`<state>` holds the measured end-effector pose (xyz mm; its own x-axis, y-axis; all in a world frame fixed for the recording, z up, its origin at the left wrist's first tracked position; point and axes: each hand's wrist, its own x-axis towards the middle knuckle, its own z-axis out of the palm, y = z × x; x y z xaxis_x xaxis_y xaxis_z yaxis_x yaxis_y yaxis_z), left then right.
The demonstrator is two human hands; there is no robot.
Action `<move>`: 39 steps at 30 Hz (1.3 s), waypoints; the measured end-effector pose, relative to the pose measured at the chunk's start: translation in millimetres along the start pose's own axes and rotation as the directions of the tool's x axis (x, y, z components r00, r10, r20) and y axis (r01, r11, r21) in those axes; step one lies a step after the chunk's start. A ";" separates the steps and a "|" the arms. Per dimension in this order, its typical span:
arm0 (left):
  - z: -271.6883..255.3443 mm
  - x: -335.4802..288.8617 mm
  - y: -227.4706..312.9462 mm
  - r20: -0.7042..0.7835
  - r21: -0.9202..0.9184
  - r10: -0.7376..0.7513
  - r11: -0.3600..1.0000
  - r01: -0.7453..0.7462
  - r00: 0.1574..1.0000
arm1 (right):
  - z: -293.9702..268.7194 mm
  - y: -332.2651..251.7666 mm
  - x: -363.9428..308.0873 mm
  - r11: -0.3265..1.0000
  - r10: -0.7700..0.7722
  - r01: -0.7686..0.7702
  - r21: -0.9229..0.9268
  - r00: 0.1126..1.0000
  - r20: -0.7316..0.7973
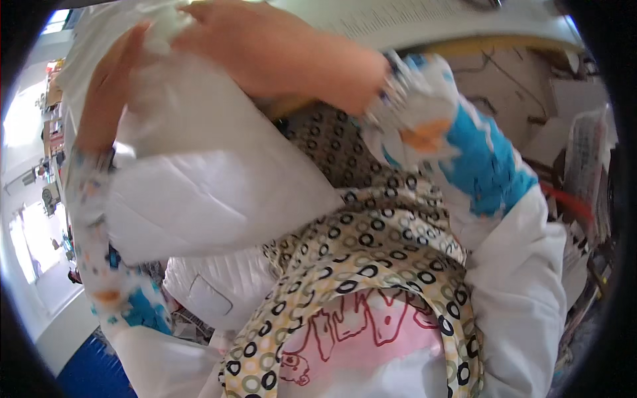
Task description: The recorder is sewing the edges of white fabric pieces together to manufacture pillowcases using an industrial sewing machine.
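Nearest, at six o'clock, a ring-patterned apron [361, 229] covers the person's front, with a white quilted piece [225, 282] puckered beside it at seven. Above that, from nine to eleven, hangs smooth, softly creased white fabric [212, 192], angular at its lower corners. Both bare hands are at its upper end near eleven, close together: the left hand [116, 79] points upward along the left side, the right hand [242, 43] reaches across from one o'clock, wrist bent. Blur hides whether either grips. The pale worktop [431, 14], printed with ruler-like marks and edged in yellow-brown, stretches from twelve to one. Beyond, dark cables cross a beige floor [507, 83] at two, papers [584, 166] pile up at three, and bright windows [36, 232] glow at nine.
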<state>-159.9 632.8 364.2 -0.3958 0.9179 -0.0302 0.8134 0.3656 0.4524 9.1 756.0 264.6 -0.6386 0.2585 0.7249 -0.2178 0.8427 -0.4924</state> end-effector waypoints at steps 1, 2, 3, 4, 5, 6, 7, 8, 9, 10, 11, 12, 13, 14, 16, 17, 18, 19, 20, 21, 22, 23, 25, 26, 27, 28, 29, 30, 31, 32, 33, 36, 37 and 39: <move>2.3 -16.4 8.9 0.054 0.083 0.121 0.989 -0.125 0.991 | -3.7 3.8 -4.2 0.995 0.067 -0.068 -0.069 0.998 -0.018; -2.1 -48.1 33.6 0.130 -0.129 0.135 0.985 -0.119 0.982 | -5.0 -5.9 -4.8 0.995 0.081 -0.082 -0.060 0.997 -0.018; -13.4 -88.8 59.2 0.178 -0.315 0.132 0.947 -0.071 0.975 | -1.4 -23.2 1.0 0.966 0.250 -0.251 0.066 0.968 0.023; -29.8 -117.8 65.7 0.248 -0.607 0.064 0.788 0.104 0.967 | -5.0 -31.4 -1.4 0.897 0.410 -0.416 0.151 0.909 0.070; -36.0 -142.8 89.5 0.226 -0.657 0.023 0.742 0.135 0.974 | -5.2 -41.2 -7.2 0.896 0.398 -0.406 0.178 0.914 0.081; -38.5 -148.7 105.9 0.345 -0.693 0.110 0.700 0.174 0.932 | -15.7 -54.8 -17.3 0.863 0.441 -0.441 0.247 0.896 0.057; -39.0 -142.8 106.8 0.376 -0.499 0.009 0.844 0.194 0.927 | -25.1 -59.9 -32.7 0.815 0.512 -0.501 0.290 0.858 0.044; -46.7 -146.3 114.4 0.359 -0.257 -0.122 0.940 0.224 0.925 | -35.6 -73.7 -42.4 0.763 0.561 -0.537 0.361 0.827 0.043; -48.5 -153.4 121.9 0.356 -0.249 -0.120 0.944 0.218 0.927 | -47.1 -90.9 -55.0 0.710 0.604 -0.555 0.434 0.797 0.032; -46.2 -161.4 126.5 0.322 -0.157 -0.117 0.972 0.175 0.940 | -57.9 -107.1 -70.5 0.658 0.646 -0.565 0.498 0.764 0.013; -39.0 -169.6 125.6 0.292 -0.060 -0.115 0.989 0.138 0.949 | -62.4 -119.3 -93.9 0.636 0.635 -0.574 0.516 0.769 0.073; -50.5 -196.0 139.2 0.249 -0.026 -0.153 0.986 0.164 0.956 | -72.7 -138.4 -106.8 0.614 0.572 -0.551 0.565 0.804 0.162; -58.9 -207.4 137.6 0.265 -0.013 -0.124 0.991 0.132 0.956 | -80.2 -148.9 -120.8 0.616 0.568 -0.542 0.572 0.808 0.155; -62.8 -212.9 138.5 0.289 -0.010 -0.089 0.995 0.096 0.953 | -88.5 -158.0 -131.9 0.585 0.536 -0.554 0.592 0.812 0.231; -67.8 -225.9 140.7 0.216 -0.017 0.015 1.000 -0.012 0.976 | -102.6 -170.4 -143.0 0.550 0.496 -0.564 0.616 0.814 0.303; -76.3 -234.6 132.4 0.290 -0.045 0.085 0.996 -0.076 0.953 | -105.2 -173.0 -144.9 0.566 0.435 -0.522 0.639 0.847 0.306; -83.1 -244.1 125.2 0.358 -0.076 0.153 0.988 -0.134 0.921 | -105.4 -176.5 -146.8 0.577 0.369 -0.477 0.663 0.876 0.309; -87.6 -247.5 129.2 0.353 -0.072 0.149 0.989 -0.132 0.924 | -105.9 -181.6 -149.8 0.657 0.293 -0.367 0.659 0.929 0.225; -92.6 -251.8 133.8 0.459 -0.161 0.190 0.978 -0.129 0.868 | -108.1 -187.3 -152.0 0.656 0.283 -0.361 0.663 0.932 0.227; -94.9 -258.9 137.4 0.551 -0.250 0.235 0.962 -0.111 0.800 | -110.7 -192.7 -154.3 0.766 0.165 -0.220 0.604 0.975 0.147; -92.5 -270.0 143.0 0.544 -0.243 0.224 0.964 -0.103 0.808 | -112.0 -195.1 -155.1 0.845 0.034 -0.068 0.530 0.997 0.073; -86.1 -282.1 150.1 0.461 -0.258 0.194 0.963 -0.079 0.866 | -109.6 -196.2 -156.2 0.895 -0.019 0.015 0.445 1.000 0.005; -71.6 -294.5 163.3 0.380 -0.202 0.158 0.976 -0.086 0.911 | -113.7 -197.0 -157.8 0.914 -0.052 0.066 0.401 0.998 -0.046; -67.2 -301.2 161.1 0.367 -0.196 0.143 0.978 -0.074 0.919 | -116.4 -196.8 -159.9 0.933 -0.078 0.109 0.343 0.992 -0.102; -59.6 -308.8 156.1 0.407 -0.199 0.129 0.979 -0.050 0.904 | -119.8 -195.9 -163.4 0.927 -0.091 0.120 0.355 0.991 -0.098; -51.9 -311.5 150.9 0.451 -0.200 0.123 0.979 -0.035 0.884 | -123.0 -192.4 -166.6 0.938 -0.079 0.122 0.325 0.987 -0.143; -42.1 -311.4 150.0 0.446 -0.194 0.121 0.980 -0.037 0.887 | -124.9 -190.2 -168.3 0.949 -0.066 0.120 0.293 0.980 -0.189; -25.0 -297.7 137.1 0.533 -0.202 0.090 0.979 0.024 0.841 | -122.7 -190.9 -171.2 0.966 -0.057 0.101 0.240 0.981 -0.184; -7.8 -282.7 124.9 0.620 -0.200 0.065 0.977 0.077 0.782 | -119.9 -192.3 -176.2 0.975 -0.035 0.077 0.208 0.979 -0.199; 1.8 -294.0 149.0 0.610 -0.161 0.008 0.980 0.114 0.792 | -130.5 -191.2 -180.1 0.953 -0.035 0.102 0.285 0.972 -0.231; 12.2 -298.8 155.6 0.611 -0.131 -0.095 0.967 0.219 0.786 | -140.5 -193.6 -178.2 0.957 -0.036 0.101 0.272 0.971 -0.236; 30.0 -275.4 180.3 0.678 -0.063 -0.154 0.962 0.266 0.719 | -165.5 -198.3 -172.6 0.968 -0.069 0.097 0.232 0.989 -0.129; 42.3 -274.7 176.8 0.634 -0.026 -0.243 0.942 0.335 0.734 | -156.8 -196.8 -177.9 0.971 -0.049 0.081 0.224 0.988 -0.146; 60.7 -267.6 166.9 0.590 0.009 -0.314 0.924 0.383 0.744 | -140.4 -192.8 -186.0 0.986 -0.035 0.067 0.154 0.979 -0.201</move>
<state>107.6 457.6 393.6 -0.2978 0.6593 -0.6904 0.6038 0.6903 0.3987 273.4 611.7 292.3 -0.4695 0.3180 0.8237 -0.3715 0.7752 -0.5110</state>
